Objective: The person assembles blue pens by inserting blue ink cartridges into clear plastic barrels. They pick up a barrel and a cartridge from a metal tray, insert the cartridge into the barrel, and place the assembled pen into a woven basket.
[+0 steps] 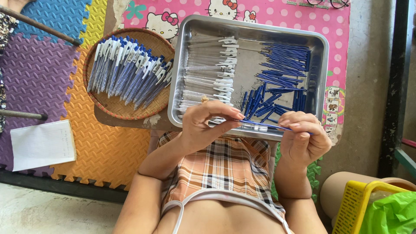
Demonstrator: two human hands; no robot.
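Observation:
My left hand (207, 122) pinches a clear pen barrel at the near rim of a metal tray (318, 65). My right hand (303, 136) holds a thin blue refill (264, 126) whose tip meets the barrel in the left hand. Inside the tray lie a row of clear barrels with white clips (210, 71) on the left, blue refills (284, 65) at the back right and small blue pen parts (260, 102) near the front.
A round woven basket (110, 108) with several assembled blue-and-white pens (130, 71) stands left of the tray. Both rest on a small pink cartoon-print table (277, 13). Coloured foam mats, a white notepad (42, 145), and a yellow basket (357, 201) surround it.

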